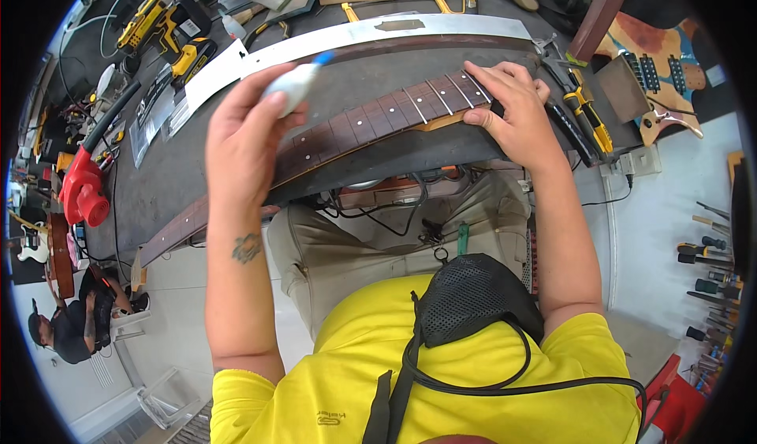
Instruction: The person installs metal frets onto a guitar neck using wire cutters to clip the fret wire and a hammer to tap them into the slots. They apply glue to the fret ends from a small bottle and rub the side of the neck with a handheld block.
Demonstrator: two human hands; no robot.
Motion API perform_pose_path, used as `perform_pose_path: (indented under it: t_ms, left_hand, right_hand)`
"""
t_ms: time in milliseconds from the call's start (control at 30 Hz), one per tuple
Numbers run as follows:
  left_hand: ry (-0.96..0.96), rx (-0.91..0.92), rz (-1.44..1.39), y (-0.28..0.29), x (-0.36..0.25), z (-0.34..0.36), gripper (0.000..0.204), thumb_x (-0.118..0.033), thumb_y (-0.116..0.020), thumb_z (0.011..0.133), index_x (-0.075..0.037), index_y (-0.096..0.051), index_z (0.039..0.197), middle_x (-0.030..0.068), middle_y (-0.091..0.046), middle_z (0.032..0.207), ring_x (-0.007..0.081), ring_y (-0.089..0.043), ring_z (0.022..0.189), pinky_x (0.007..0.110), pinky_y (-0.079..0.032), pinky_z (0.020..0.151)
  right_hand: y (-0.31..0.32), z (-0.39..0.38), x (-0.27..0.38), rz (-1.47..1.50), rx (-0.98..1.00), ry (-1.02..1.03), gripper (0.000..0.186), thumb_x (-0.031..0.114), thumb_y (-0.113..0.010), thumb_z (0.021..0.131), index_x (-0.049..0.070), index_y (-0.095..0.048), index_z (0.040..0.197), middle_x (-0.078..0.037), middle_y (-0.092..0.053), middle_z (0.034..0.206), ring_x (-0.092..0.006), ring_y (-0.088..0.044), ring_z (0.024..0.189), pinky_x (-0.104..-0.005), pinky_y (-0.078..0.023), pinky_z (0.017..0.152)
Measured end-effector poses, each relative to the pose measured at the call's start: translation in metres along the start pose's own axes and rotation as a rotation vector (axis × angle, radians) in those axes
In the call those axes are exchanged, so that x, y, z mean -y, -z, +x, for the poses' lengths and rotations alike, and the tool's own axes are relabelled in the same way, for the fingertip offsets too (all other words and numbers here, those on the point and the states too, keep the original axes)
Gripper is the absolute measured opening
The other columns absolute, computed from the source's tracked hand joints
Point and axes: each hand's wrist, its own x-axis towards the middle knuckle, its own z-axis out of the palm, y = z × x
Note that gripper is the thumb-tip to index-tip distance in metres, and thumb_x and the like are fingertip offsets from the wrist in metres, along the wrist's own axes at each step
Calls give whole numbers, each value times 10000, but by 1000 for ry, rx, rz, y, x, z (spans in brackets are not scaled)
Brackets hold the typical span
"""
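Note:
A guitar neck (359, 125) with a dark fretboard and pale dot inlays lies slantwise along the near edge of the workbench. Its wider end is on the right, where several bright lines cross the board. My right hand (514, 113) grips that end, thumb on the near side and fingers over the far side. Above the neck's left half, my left hand (246, 128) holds a small white squeeze bottle (295, 86) with a blue tip pointing up and right. The bottle is apart from the fretboard. My left forearm hides part of the neck.
Behind the neck lies a long white strip (394, 30) on the bench (158, 199). A yellow drill (150, 26) and a red blower (85, 188) are at left. Hand tools (587, 117) and a colourful guitar body (654, 69) stand right. Another person (75, 326) sits far left.

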Motion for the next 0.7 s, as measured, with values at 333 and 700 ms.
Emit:
perform_pose_path:
  t_ms: [333,700]
  left_hand:
    - [148,-128,-31,-32,19,25,268,-21,-689,989,45,-711,1248,92,-765,1069,122,-703,896,255,-552,791]
    - [145,-80,114,-37,21,24,304,-43,-710,960,65,-738,1242,69,-769,1056,92,-694,892,230,-531,784]
  right_hand:
    - [-2,-2,-2,9,-15,6,812,583,-840,864,96,-716,1502,-56,-774,1392,-268,-566,1375,-483,-283,1112]
    - [0,-2,0,11,1,-25,792,557,-831,874,160,-700,1546,-63,-768,1434,-279,-581,1383,-493,-261,1179]
